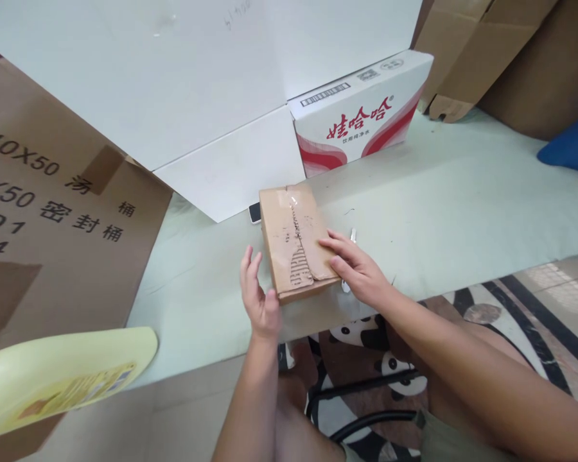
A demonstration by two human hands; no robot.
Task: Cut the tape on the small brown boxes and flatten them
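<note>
A small brown cardboard box (282, 237) sits on the pale green tabletop in front of me, its top seam taped and the tape wrinkled. My right hand (359, 269) rests against the box's right front edge with the fingers stretched over the top. To the left of the box, my left hand (260, 301) is raised with fingers apart; whether it touches the side I cannot tell. Partly covered by my right hand lies a silver and white tool (353, 235), its kind unclear. A dark flat device with a pale edge (255, 213) pokes out behind the box.
White panels (231, 163) and a white and red carton (361, 122) stand along the back. A large printed cardboard box (67, 192) and a pale yellow container (67, 378) are at left. At right are brown cardboard (486, 51) and a blue object (573, 144).
</note>
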